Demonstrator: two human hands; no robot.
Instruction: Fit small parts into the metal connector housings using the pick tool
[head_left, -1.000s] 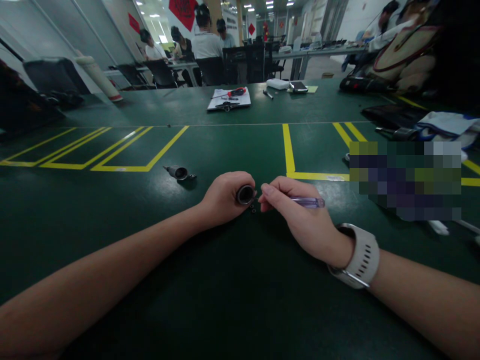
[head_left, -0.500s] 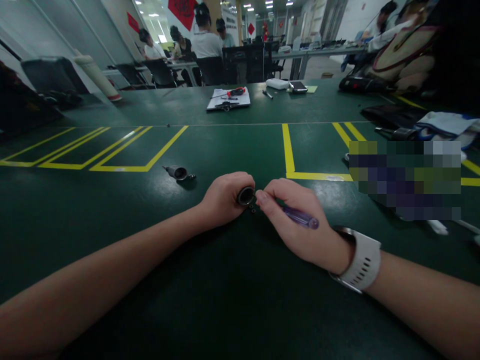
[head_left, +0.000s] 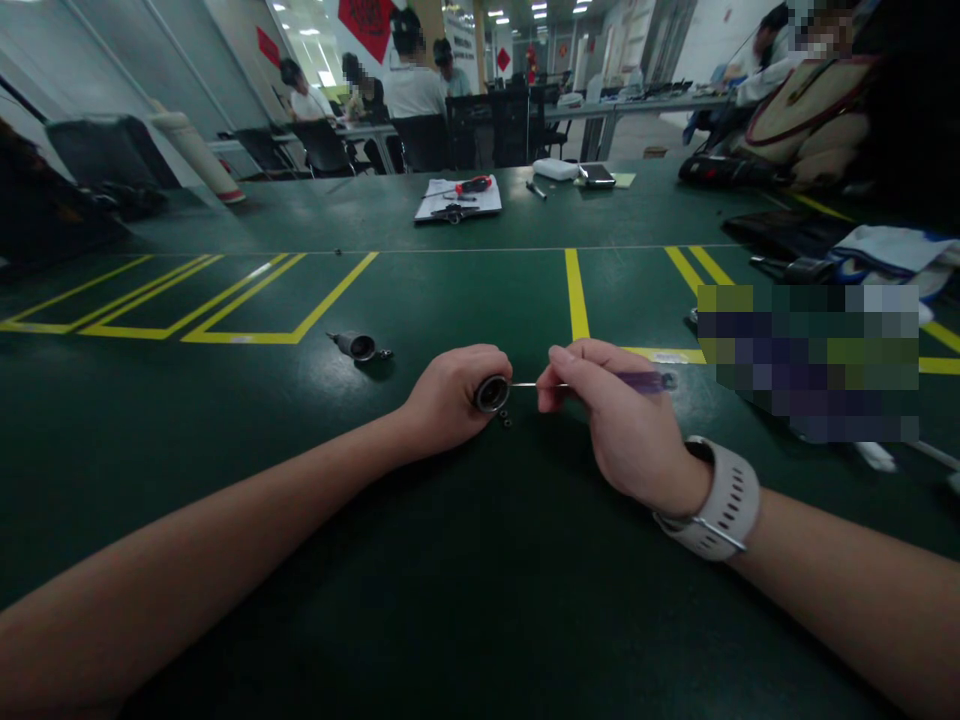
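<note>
while the left hand (head_left: 454, 398) grips a dark, hollow cylinder (head_left: 491, 394) and the right hand (head_left: 630, 430) a purple-handled screwdriver (head_left: 641, 382), people (head_left: 415, 92) sit beyond the far edge of the yellow-taped, dark-green worktop (head_left: 442, 590).

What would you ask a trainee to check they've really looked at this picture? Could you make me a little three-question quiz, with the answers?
1. True or false: the left hand holds a dark tube with a round open end showing.

2. What does the right hand hold?
A) a folded cloth
B) a phone
C) a purple-handled screwdriver

3. Fill in the missing word: at the far side of the table, a red-and-black screwdriver lies on the ____.

Key: 1. True. 2. C. 3. clipboard.
</note>
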